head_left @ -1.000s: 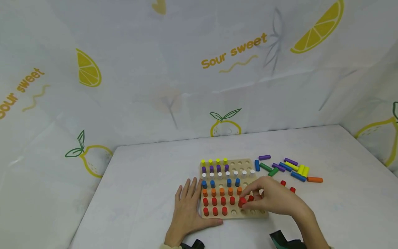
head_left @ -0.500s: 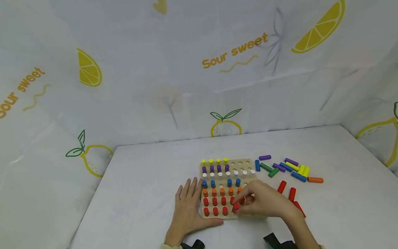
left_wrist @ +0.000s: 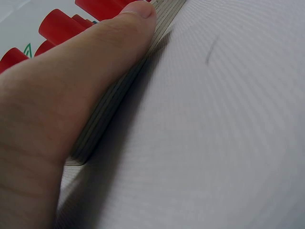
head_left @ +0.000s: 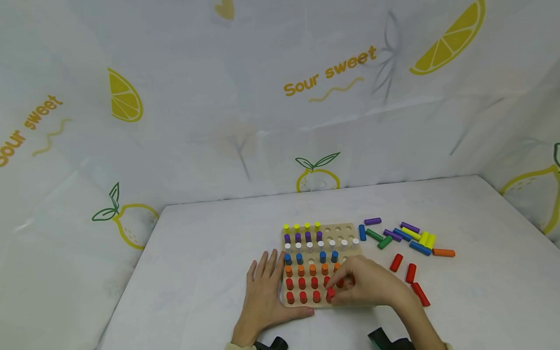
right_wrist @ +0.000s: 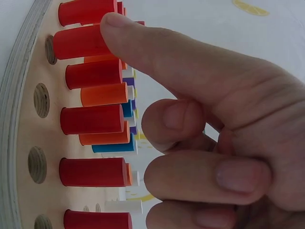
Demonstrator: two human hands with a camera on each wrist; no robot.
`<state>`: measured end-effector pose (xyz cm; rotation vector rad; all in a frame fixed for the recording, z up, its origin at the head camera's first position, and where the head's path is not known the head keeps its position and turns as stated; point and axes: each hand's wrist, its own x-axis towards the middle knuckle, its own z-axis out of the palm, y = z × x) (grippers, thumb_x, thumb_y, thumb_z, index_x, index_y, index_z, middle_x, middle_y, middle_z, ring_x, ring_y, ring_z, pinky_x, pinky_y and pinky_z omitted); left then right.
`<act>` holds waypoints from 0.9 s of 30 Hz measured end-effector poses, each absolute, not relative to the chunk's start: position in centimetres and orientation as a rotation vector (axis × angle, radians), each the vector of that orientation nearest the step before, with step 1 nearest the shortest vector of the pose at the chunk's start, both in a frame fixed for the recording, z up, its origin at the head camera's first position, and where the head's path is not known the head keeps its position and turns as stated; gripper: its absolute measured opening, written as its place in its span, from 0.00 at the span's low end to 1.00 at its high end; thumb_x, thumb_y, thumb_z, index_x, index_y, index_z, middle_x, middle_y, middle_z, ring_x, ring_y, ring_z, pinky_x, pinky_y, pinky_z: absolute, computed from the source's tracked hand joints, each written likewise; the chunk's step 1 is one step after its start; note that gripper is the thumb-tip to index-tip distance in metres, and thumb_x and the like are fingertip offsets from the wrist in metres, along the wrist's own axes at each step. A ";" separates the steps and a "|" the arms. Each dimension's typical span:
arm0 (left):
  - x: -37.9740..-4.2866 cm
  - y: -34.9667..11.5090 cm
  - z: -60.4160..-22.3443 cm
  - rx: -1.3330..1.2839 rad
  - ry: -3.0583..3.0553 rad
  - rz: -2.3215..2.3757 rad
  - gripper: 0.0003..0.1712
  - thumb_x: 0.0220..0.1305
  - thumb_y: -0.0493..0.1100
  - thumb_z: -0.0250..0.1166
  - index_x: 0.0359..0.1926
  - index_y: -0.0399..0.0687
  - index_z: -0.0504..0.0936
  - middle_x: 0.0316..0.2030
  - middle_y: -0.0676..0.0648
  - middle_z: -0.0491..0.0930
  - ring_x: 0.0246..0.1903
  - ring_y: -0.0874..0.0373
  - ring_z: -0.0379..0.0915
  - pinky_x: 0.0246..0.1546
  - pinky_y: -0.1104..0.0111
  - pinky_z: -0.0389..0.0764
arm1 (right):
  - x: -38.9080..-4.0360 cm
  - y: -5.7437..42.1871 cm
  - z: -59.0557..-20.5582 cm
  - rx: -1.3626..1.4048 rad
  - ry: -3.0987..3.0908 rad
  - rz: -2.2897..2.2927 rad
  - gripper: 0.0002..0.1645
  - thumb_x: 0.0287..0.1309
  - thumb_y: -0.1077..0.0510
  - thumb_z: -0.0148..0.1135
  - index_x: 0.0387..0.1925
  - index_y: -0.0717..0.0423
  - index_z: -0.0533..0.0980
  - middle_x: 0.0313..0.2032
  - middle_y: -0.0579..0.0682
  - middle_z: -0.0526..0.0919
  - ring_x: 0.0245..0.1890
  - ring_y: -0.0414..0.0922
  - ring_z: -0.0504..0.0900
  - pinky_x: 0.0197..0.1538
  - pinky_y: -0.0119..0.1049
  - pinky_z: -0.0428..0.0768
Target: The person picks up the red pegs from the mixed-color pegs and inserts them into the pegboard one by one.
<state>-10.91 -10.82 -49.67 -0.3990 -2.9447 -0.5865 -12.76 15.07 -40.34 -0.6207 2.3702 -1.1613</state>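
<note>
A wooden pegboard point(head_left: 309, 305) holds upright pegs in rows of one colour each. My right hand point(head_left: 372, 284) pinches a red peg point(head_left: 330, 294) between thumb and fingers at the right end of the front row's red pegs. In the right wrist view this red peg point(right_wrist: 78, 42) leans slightly, its lower end overlapping a hole, with the thumb tip against its upper end. My left hand point(head_left: 262, 296) lies with straight fingers along the board's left side. Its thumb point(left_wrist: 138, 19) rests along the front edge, beside red pegs point(left_wrist: 59, 24).
Loose red pegs point(head_left: 411, 273) lie on the white table point(head_left: 197, 272) right of the board. Farther back are loose green pegs point(head_left: 374, 235), purple, blue and yellow pegs point(head_left: 430, 241), and an orange peg point(head_left: 444, 253). A lemon-print cloth point(head_left: 197, 121) hangs behind.
My right hand has moved left and toward the front with the red peg, then slightly lower at the front row. The left hand has stayed in place.
</note>
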 end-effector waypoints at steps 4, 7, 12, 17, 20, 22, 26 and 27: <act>-10.8 -10.8 -49.7 -0.394 -2.951 -0.594 0.77 0.31 0.85 0.71 0.79 0.54 0.59 0.78 0.43 0.63 0.79 0.40 0.53 0.76 0.37 0.55 | -12.7 15.0 -40.5 -0.618 2.365 -1.169 0.09 0.48 0.57 0.80 0.35 0.52 0.91 0.13 0.40 0.72 0.14 0.33 0.69 0.19 0.23 0.65; -10.8 -10.8 -49.6 -0.393 -2.952 -0.599 0.76 0.31 0.85 0.71 0.80 0.54 0.59 0.78 0.43 0.62 0.79 0.40 0.53 0.76 0.37 0.55 | -12.7 14.9 -40.6 -0.609 2.369 -1.165 0.09 0.48 0.58 0.80 0.34 0.52 0.91 0.14 0.40 0.72 0.15 0.34 0.69 0.19 0.23 0.65; -10.8 -10.8 -49.6 -0.393 -2.953 -0.602 0.77 0.31 0.85 0.70 0.80 0.54 0.59 0.78 0.43 0.62 0.79 0.41 0.52 0.77 0.38 0.54 | -12.7 14.8 -40.6 -0.593 2.382 -1.153 0.09 0.48 0.57 0.80 0.34 0.51 0.91 0.13 0.40 0.72 0.15 0.34 0.69 0.19 0.23 0.64; -10.9 -10.8 -49.5 -0.378 -2.973 -0.622 0.77 0.31 0.85 0.71 0.80 0.54 0.58 0.79 0.44 0.60 0.80 0.42 0.50 0.78 0.39 0.52 | -12.7 14.8 -40.5 -0.584 2.382 -1.159 0.09 0.48 0.57 0.81 0.34 0.52 0.91 0.13 0.41 0.72 0.15 0.34 0.69 0.19 0.23 0.64; -10.9 -10.8 -49.5 -0.387 -2.960 -0.616 0.77 0.31 0.86 0.70 0.80 0.54 0.58 0.79 0.44 0.60 0.80 0.42 0.51 0.77 0.38 0.52 | -12.7 14.9 -40.5 -0.588 2.379 -1.158 0.09 0.48 0.57 0.81 0.34 0.51 0.91 0.13 0.41 0.72 0.15 0.34 0.69 0.18 0.23 0.64; -10.9 -10.8 -49.6 -0.390 -2.953 -0.617 0.77 0.31 0.86 0.70 0.80 0.54 0.58 0.78 0.43 0.61 0.80 0.41 0.51 0.77 0.38 0.52 | -12.8 14.9 -40.6 -0.593 2.376 -1.156 0.09 0.48 0.57 0.81 0.34 0.52 0.91 0.13 0.41 0.72 0.15 0.34 0.69 0.18 0.22 0.64; -10.9 -10.8 -49.6 -0.386 -2.961 -0.619 0.77 0.31 0.85 0.70 0.80 0.54 0.58 0.79 0.44 0.60 0.80 0.42 0.51 0.78 0.39 0.52 | -12.8 15.0 -40.7 -0.601 2.373 -1.153 0.09 0.47 0.58 0.81 0.34 0.52 0.91 0.13 0.41 0.73 0.14 0.34 0.69 0.18 0.22 0.65; -10.9 -10.8 -49.5 -0.382 -2.964 -0.626 0.77 0.31 0.85 0.70 0.80 0.54 0.58 0.79 0.44 0.60 0.80 0.42 0.50 0.78 0.39 0.52 | -12.7 15.0 -40.7 -0.602 2.376 -1.148 0.09 0.47 0.58 0.81 0.34 0.52 0.91 0.13 0.41 0.73 0.14 0.34 0.69 0.18 0.23 0.65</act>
